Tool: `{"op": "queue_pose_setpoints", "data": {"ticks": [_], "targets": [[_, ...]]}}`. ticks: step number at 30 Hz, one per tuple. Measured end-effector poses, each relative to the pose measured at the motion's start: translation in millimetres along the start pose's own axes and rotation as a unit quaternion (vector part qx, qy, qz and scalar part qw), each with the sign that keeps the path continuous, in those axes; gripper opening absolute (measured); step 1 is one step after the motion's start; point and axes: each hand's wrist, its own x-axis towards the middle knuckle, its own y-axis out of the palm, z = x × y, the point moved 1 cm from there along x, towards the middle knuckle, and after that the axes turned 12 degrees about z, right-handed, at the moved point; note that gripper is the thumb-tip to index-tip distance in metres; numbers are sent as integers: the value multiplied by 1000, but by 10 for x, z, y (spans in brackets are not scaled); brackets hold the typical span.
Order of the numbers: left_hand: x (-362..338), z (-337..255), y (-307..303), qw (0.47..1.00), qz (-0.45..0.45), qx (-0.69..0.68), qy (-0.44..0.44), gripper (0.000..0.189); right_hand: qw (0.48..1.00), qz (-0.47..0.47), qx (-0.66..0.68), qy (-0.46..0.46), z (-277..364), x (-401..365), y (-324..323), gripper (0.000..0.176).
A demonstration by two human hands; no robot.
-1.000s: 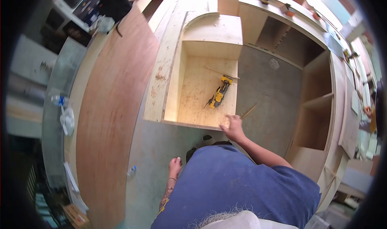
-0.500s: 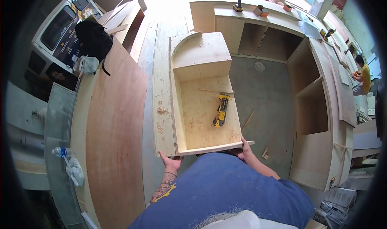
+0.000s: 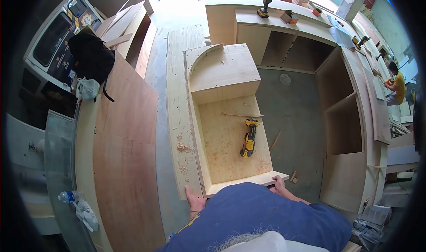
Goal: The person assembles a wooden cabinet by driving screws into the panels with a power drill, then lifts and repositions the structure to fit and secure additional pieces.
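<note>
In front of me lies a pale plywood cabinet [image 3: 230, 165], open side up, with a curved strip at its far end. My right hand [image 3: 279, 186] is closed on the near end board by its right corner, thumb on top. Beside the near left corner is my left hand [image 3: 195, 202]. Its thumb points up against the end of a long wooden board [image 3: 175, 119], while its fingers are hidden. A yellow-and-black cordless power tool [image 3: 249, 139] rests inside the cabinet. Above it lies a thin wood strip [image 3: 239, 115].
A long plywood panel [image 3: 126, 163] runs along my left, with a black backpack [image 3: 91, 57] on it. Cabinets [image 3: 344, 176] stand at right and back. A drill [image 3: 264, 7] sits on the back counter. A person in yellow [image 3: 396, 88] works far right.
The view has shifted, and the cabinet, long board and tool appear lower in it. Both my hands stay by the cabinet's near end. My left forearm is now mostly hidden.
</note>
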Motion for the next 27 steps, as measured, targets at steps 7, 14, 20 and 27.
{"op": "queue_pose_setpoints", "data": {"ticks": [7,14,20,27], "targets": [[-66,-68,596,994,-80,56,47,70,1000,-6,14,-7,91,15,125,57],[614,-459,854,995,-49,66,54,68,998,-37,-44,-11,249,392,936,60],[1224,-878,1008,990,-65,106,62,67,998,7,-59,-13,229,715,1470,54],[531,-755,1053,988,-88,130,6,78,976,-186,-109,-42,168,52,1705,55]]}}
